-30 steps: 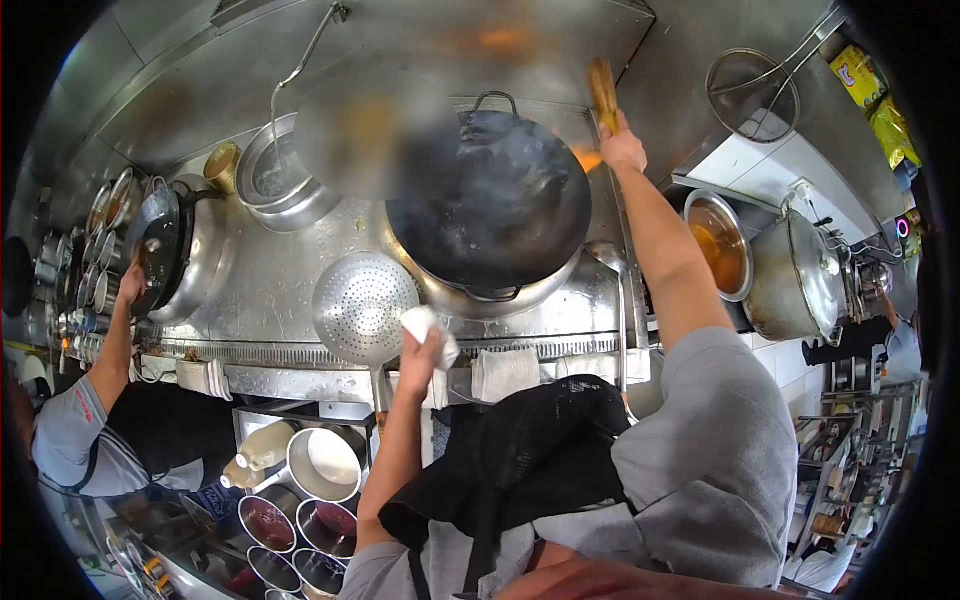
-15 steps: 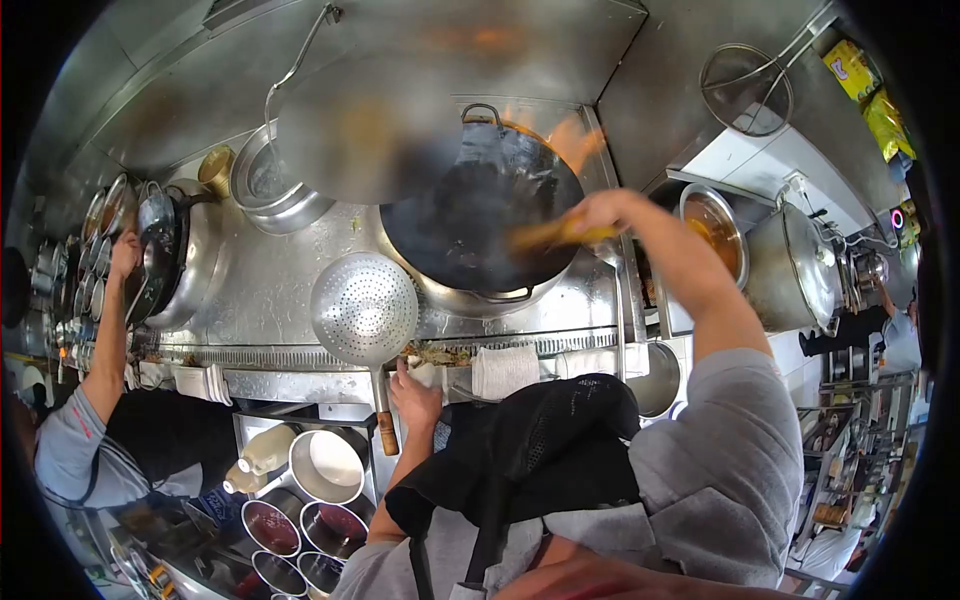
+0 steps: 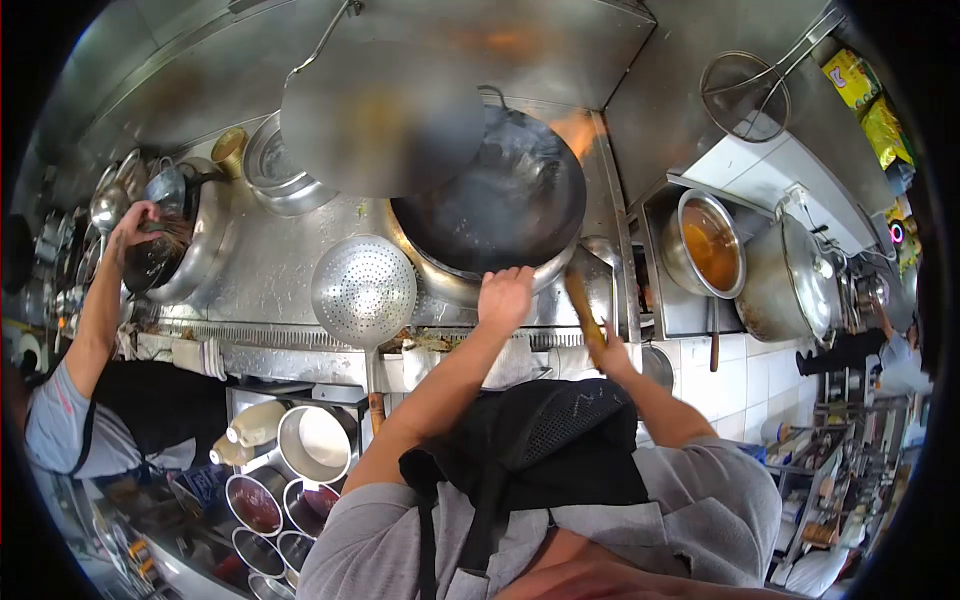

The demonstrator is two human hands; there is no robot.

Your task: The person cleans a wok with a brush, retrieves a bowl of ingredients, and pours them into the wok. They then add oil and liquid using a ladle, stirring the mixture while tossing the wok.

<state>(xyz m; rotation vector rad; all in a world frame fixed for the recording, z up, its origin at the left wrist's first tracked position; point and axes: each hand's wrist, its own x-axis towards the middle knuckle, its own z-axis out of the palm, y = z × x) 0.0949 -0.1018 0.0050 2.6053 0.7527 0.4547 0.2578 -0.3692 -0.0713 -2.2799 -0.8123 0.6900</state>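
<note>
A large black wok [image 3: 480,225] sits over the burner, with orange flame behind its far right rim. My left hand [image 3: 507,298] is closed over its near rim, where the loop handle is hidden beneath my fingers. Low on the right, my right hand [image 3: 612,355] grips a bamboo wok brush [image 3: 582,305], held outside the wok beside its right edge. A perforated skimmer [image 3: 364,290] rests on the steel counter left of the wok, its wooden handle toward me. Beyond the brush lies a metal ladle [image 3: 603,250].
A bowl of orange-brown liquid [image 3: 712,245] and a lidded stockpot [image 3: 790,275] stand to the right. On the left, a co-worker's hand [image 3: 138,222] reaches over another wok. Several containers, including a white saucepan [image 3: 318,440], stand at lower left. A blurred smudge covers the upper middle.
My right hand has drawn the bamboo brush out of the wok and down toward me. My left hand has moved from the counter edge up to the wok's near rim.
</note>
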